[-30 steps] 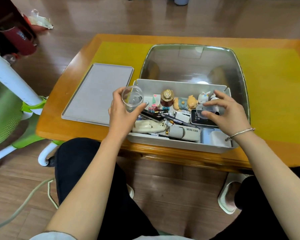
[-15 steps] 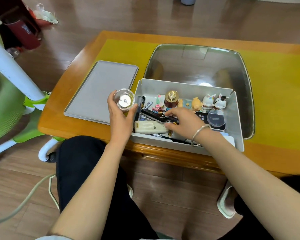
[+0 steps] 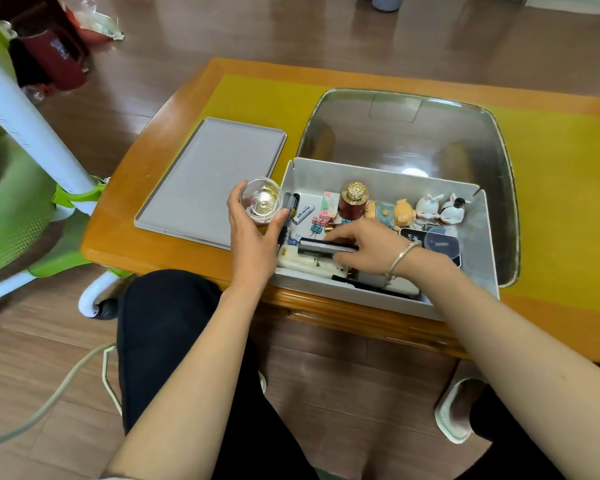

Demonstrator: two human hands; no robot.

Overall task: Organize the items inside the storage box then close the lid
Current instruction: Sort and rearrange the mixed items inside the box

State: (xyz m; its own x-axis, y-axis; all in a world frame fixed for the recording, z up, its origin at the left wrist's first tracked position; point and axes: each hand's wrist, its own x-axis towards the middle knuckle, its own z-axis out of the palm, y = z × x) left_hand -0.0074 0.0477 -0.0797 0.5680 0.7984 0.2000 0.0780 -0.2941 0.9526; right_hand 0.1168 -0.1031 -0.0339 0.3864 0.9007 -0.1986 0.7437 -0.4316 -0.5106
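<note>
Storage box (image 3: pixel 478 237), pale grey and open-topped, sat at the near edge of the wooden table (image 3: pixel 136 244), crowded inside. Within it the right hand (image 3: pixel 368 249) pinched a long dark flat bar (image 3: pixel 326 247) between thumb and fingers, above a cream stapler-like body (image 3: pixel 305 263). The left hand (image 3: pixel 257 237) gripped a small clear glass cup (image 3: pixel 261 204) just outside the box's left wall. Behind the hands stood a maroon bottle with a gold cap (image 3: pixel 354 200), plump figurines (image 3: pixel 426 211), coloured binder clips (image 3: pixel 321 223) and a battery (image 3: pixel 303 213). The flat grey lid (image 3: pixel 205 178) lay left of the box, smooth with a raised rim. A glassy inset (image 3: pixel 413 133) filled the table's far middle, leaving that room open.
</note>
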